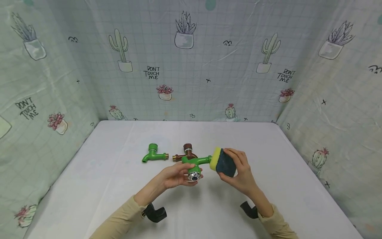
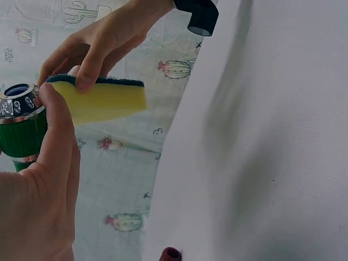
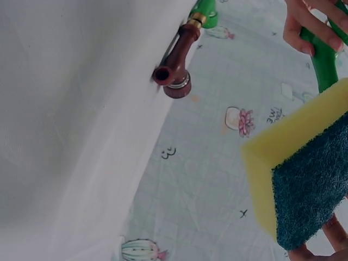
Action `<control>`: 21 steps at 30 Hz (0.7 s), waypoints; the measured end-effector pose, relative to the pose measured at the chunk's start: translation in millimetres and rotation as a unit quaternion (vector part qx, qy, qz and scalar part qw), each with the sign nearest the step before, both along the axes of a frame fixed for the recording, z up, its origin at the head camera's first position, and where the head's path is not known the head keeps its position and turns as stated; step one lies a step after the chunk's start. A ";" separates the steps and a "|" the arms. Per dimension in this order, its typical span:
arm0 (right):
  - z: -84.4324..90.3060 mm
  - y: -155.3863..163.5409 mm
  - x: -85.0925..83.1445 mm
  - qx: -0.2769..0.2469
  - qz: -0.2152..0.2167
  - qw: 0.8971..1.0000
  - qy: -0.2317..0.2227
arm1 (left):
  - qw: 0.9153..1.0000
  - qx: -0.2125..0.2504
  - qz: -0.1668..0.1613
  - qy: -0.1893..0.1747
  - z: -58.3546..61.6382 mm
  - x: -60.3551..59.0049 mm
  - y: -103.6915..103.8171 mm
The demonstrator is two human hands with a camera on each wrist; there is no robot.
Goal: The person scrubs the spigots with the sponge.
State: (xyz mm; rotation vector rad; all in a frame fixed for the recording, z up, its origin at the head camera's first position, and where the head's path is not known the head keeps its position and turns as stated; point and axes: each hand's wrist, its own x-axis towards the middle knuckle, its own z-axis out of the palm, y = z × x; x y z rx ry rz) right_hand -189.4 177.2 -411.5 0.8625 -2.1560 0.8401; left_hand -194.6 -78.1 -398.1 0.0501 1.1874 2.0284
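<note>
My left hand (image 1: 178,176) grips a green faucet (image 1: 204,160) by its body, its chrome-ringed knob end turned toward me. In my right hand (image 1: 241,172) is a yellow sponge (image 1: 215,158) with a dark scouring side, pinched between thumb and fingers. The sponge's yellow face meets the threaded end of the faucet in the head view, hiding that tip. Seen from the left wrist, the chrome knob (image 2: 19,104) shows beside my left thumb, and the sponge (image 2: 103,100) lies just beyond. From the right wrist, the scouring side (image 3: 312,185) faces the camera.
On the white table (image 1: 125,179), behind my hands, lie a second green faucet (image 1: 153,153) and a brown faucet (image 1: 188,151), the latter partly covered by the held one. A cloth printed with cacti (image 1: 143,39) encloses the table's back and sides.
</note>
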 end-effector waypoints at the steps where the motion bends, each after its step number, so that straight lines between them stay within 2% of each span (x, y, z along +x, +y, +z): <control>1: -0.1 1.0 -0.6 -0.001 -0.001 1.000 -0.002 | 1.000 0.001 -0.003 0.001 -0.4 -0.2 -0.5; 5: 1.6 5.1 -3.5 -0.004 -0.008 1.000 -0.007 | 1.000 0.006 -0.003 -0.006 -1.0 -1.5 -2.2; 7: 3.8 6.3 -3.7 -0.009 -0.012 1.000 -0.005 | 1.000 0.006 0.011 -0.008 -1.2 -1.8 -2.9; 10: 6.8 3.7 0.1 -0.015 -0.006 1.000 -0.009 | 0.999 -0.006 0.051 -0.001 -1.9 -2.0 -2.7; 14: 8.2 -9.7 11.3 -0.003 0.044 0.998 -0.037 | 0.994 -0.038 0.099 0.032 -4.7 -3.4 1.1; 17: 8.7 -20.7 17.5 0.014 0.082 0.995 -0.062 | 0.989 -0.062 0.117 0.060 -7.5 -4.9 5.3; 21: 9.6 -26.3 19.9 0.050 0.078 0.993 -0.069 | 0.984 -0.099 0.129 0.079 -9.5 -5.9 7.0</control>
